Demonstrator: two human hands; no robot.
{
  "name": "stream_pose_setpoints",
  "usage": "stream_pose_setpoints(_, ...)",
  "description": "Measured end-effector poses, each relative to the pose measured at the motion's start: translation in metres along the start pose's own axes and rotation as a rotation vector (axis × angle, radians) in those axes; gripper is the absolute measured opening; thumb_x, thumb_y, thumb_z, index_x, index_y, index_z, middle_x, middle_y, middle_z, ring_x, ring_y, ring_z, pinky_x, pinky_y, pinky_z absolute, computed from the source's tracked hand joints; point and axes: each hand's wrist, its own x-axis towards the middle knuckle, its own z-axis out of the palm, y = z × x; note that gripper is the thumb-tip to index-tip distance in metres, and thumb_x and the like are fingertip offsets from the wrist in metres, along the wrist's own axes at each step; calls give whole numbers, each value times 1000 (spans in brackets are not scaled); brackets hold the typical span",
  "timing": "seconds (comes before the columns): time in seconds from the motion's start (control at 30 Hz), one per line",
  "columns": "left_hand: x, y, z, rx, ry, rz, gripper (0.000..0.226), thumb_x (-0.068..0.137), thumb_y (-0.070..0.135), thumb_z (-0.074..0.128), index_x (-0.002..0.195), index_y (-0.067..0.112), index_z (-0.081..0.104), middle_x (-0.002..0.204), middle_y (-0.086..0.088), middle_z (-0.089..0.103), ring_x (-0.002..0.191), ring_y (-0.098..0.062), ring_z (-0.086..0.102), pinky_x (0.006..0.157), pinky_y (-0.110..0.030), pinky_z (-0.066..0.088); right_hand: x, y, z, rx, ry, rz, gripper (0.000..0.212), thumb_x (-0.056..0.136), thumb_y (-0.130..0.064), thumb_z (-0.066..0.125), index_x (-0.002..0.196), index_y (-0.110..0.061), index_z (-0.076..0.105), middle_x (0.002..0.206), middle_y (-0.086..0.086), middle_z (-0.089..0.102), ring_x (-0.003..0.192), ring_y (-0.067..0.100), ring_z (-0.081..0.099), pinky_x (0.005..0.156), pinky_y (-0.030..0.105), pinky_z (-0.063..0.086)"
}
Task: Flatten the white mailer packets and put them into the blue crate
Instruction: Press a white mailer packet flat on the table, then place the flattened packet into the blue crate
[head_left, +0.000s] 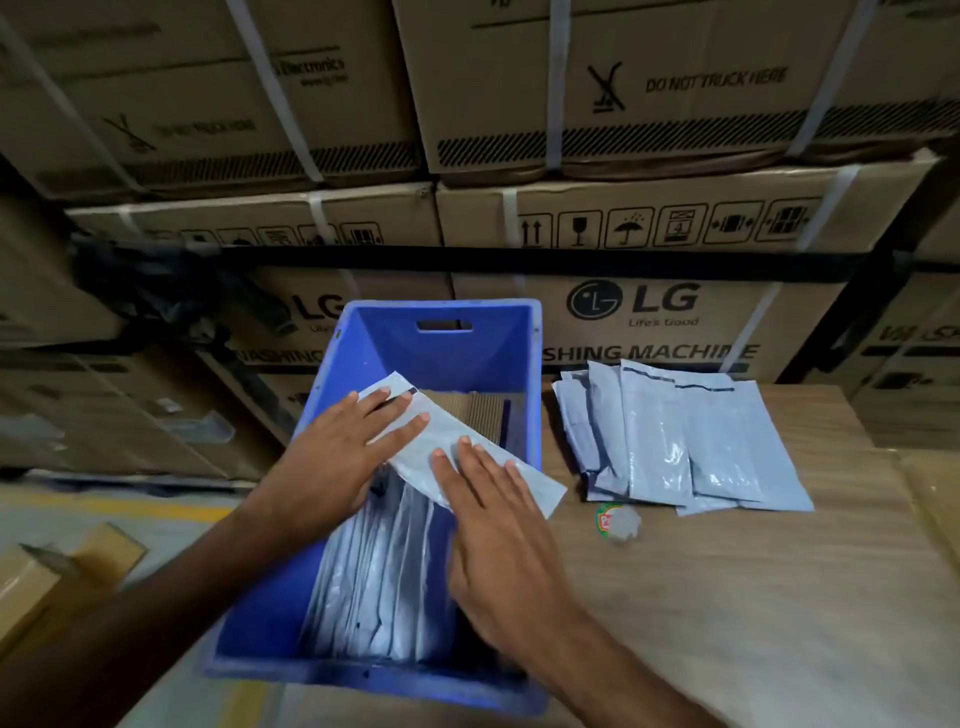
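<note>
Wooden table (753, 597); both hands seemingly flat on mailer packet (457, 441) over blue crate (441, 353)

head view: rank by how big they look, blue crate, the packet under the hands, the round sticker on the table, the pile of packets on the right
1. blue crate
2. pile of packets on the table
3. packet under both hands
4. round sticker

The crate sits nearer the camera, but its lead looks safe.

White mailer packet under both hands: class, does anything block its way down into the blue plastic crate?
Nothing visible does. The white mailer packet lies under both flat hands above the open blue plastic crate; below it are only packets already stacked.
</note>
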Motion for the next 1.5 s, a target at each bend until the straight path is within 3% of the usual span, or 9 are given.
stream_pose_setpoints(0.13, 21, -38, 18, 27, -114, 124, 97, 60, -3, 79, 149, 23, 50, 154, -8, 49, 138, -35, 48, 110, -55, 39, 13, -37, 40, 77, -87, 197, 91, 73, -30, 7, 163, -20, 7, 171, 8, 4, 158, 18, 1, 128, 39, -1)
stream_pose_setpoints(0.3, 65, -24, 62, 122, -177, 452, 87, 60, -4, 84, 140, 23, 61, 144, -10, 59, 130, -38, 58, 104, -58, 45, 13, -39, 74, 131, -327, 634, 93, 76, -32, 24, 162, -19, -7, 170, 14, -2, 157, 24, 1, 127, 38, 4)
stream_pose_setpoints(0.43, 86, -2, 105, 118, -309, 621, 69, 95, -1, 50, 156, 29, 36, 165, -3, 29, 154, -31, 21, 123, -51, 15, 19, -34, 99, 186, -495, 866, 84, 100, -27, 45, 161, -15, -11, 169, 14, 3, 154, 32, 13, 121, 44, 21)
stream_pose_setpoints(0.57, 86, 7, 134, 62, -479, 660, 59, 99, 12, 42, 154, 34, 38, 162, 5, 34, 153, -23, 23, 121, -40, 19, 25, -31, 125, 222, -620, 1018, 81, 102, -27, 46, 162, -14, -7, 163, 15, 21, 147, 35, 31, 117, 45, 29)
stream_pose_setpoints(0.77, 74, -4, 141, 6, -682, 699, 55, 107, 33, 31, 161, 35, 19, 170, 5, 12, 157, -20, 7, 125, -38, 4, 40, -28, 137, 383, -834, 1094, 69, 108, -16, 37, 157, 7, -7, 164, 32, -6, 151, 47, 14, 122, 47, 21)
stream_pose_setpoints(0.93, 72, -4, 141, -42, -791, 693, 55, 107, 40, 25, 161, 37, 18, 170, 7, 10, 157, -18, 2, 127, -44, -3, 46, -43, 157, 428, -871, 1161, 110, 99, -50, 55, 153, -3, -29, 162, 34, -17, 153, 47, -1, 124, 52, 11)
stream_pose_setpoints(1.13, 72, -1, 145, 42, -687, 722, 105, 68, 56, -18, 161, 29, 21, 170, -11, 10, 156, -26, 8, 125, -39, 2, 45, -46, 158, 401, -896, 1165, 106, 103, -51, 49, 149, -5, -34, 162, 32, -18, 152, 49, 0, 124, 53, 11)
stream_pose_setpoints(1.33, 66, -7, 155, 1, -586, 674, 100, 74, 54, -18, 161, 25, 22, 169, -8, 16, 156, -27, 8, 126, -43, -3, 48, -40, 160, 315, -947, 1006, 75, 108, -47, 34, 162, -8, -1, 159, 28, -29, 148, 58, -4, 122, 58, 15)
stream_pose_setpoints(1.5, 56, -17, 143, -119, -390, 559, 78, 94, 51, 3, 155, 20, 39, 163, -14, 31, 152, -32, 26, 125, -48, 5, 34, -38, 151, 283, -814, 1036, 90, 100, -41, 45, 160, -8, -13, 165, 23, -21, 154, 45, -3, 124, 56, 12)
